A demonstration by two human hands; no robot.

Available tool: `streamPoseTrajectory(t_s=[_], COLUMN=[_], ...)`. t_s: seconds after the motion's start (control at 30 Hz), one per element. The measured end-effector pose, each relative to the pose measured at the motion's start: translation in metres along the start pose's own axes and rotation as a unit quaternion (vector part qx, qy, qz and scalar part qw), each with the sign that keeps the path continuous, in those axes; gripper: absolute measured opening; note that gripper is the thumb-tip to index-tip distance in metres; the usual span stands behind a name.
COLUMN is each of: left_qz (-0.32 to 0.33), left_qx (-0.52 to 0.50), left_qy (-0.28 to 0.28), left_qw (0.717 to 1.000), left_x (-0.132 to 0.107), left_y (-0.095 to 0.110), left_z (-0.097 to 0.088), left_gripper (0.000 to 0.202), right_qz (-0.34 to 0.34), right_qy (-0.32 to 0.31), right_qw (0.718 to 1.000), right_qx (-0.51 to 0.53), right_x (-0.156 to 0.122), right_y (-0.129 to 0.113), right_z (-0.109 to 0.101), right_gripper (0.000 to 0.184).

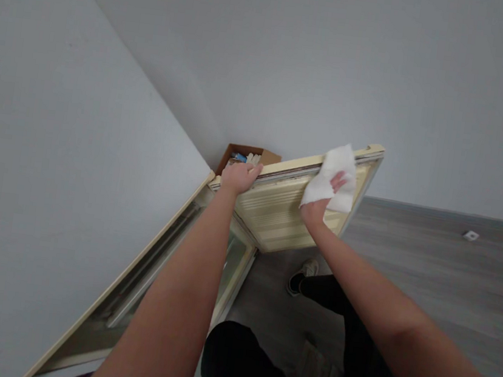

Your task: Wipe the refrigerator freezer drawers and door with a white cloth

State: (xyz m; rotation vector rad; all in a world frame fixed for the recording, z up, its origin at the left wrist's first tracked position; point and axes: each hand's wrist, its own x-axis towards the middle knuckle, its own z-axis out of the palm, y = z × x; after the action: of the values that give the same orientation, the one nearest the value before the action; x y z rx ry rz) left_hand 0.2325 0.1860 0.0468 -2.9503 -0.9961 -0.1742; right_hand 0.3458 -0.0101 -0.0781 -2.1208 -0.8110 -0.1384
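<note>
An open cream-coloured door (271, 209) with a ribbed inner panel and a seal round its edge swings out from a low, refrigerator-like cabinet (94, 310). My left hand (240, 178) is closed over the door's top edge, near the hinge corner. Toward the door's far end, my right hand (318, 206) holds a white cloth (338, 175) against the top edge and seal. The cloth drapes over the rim and hides part of the fingers.
Behind the door stands a cardboard box (271, 157) with small items, one blue. A pale wall (384, 76) rises behind it. On the grey wood-look floor (430, 259) lies a small white object (471, 236). My shoe (309, 268) is below the door.
</note>
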Motion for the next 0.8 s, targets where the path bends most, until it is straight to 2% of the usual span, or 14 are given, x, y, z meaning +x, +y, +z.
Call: streamPoseTrajectory(t_s=[0.07,0.13,0.23,0.3,0.33,0.4,0.5,0.57,0.67,0.73,0.8], left_qz=[-0.004,-0.006,-0.008,-0.004,-0.003,-0.004,-0.012,-0.013,-0.011,-0.008,-0.009], left_qx=[0.003,0.006,0.012,0.019,0.022,0.026,0.023,0.016,0.007,0.006,0.006], left_qy=[-0.001,-0.006,-0.008,-0.005,-0.003,-0.003,-0.002,-0.005,-0.008,-0.008,-0.011], left_qw=[1.000,1.000,1.000,1.000,1.000,1.000,1.000,1.000,1.000,1.000,1.000], left_x=[0.000,0.000,0.000,0.000,0.000,-0.001,-0.001,0.000,0.002,0.004,0.006], left_y=[0.001,0.001,0.001,0.001,0.001,0.000,-0.001,-0.002,-0.003,-0.004,-0.005], left_z=[-0.001,-0.001,-0.002,-0.001,-0.001,0.000,0.000,0.001,0.003,0.004,0.005], left_gripper=[0.074,0.074,0.073,0.072,0.073,0.073,0.072,0.071,0.071,0.072,0.072], right_qz=[-0.080,-0.220,-0.425,-0.502,-0.521,-0.530,-0.509,-0.501,-0.504,-0.504,-0.507], right_qy=[-0.001,-0.059,-0.181,-0.237,-0.257,-0.286,-0.290,-0.280,-0.286,-0.291,-0.285], right_qw=[0.996,0.971,0.883,0.830,0.813,0.798,0.810,0.818,0.811,0.810,0.812], right_qx=[-0.040,-0.075,-0.077,-0.054,-0.041,-0.017,0.018,0.047,0.076,0.071,0.045], right_x=[-0.020,-0.031,-0.029,-0.021,-0.018,-0.014,-0.013,-0.013,-0.004,0.006,0.014], right_y=[-0.008,-0.010,-0.006,-0.006,-0.008,-0.016,-0.028,-0.027,-0.007,0.015,0.039], right_z=[0.009,0.018,0.032,0.045,0.054,0.074,0.102,0.109,0.096,0.072,0.039], right_gripper=[0.060,0.063,0.060,0.059,0.059,0.055,0.053,0.054,0.059,0.064,0.064])
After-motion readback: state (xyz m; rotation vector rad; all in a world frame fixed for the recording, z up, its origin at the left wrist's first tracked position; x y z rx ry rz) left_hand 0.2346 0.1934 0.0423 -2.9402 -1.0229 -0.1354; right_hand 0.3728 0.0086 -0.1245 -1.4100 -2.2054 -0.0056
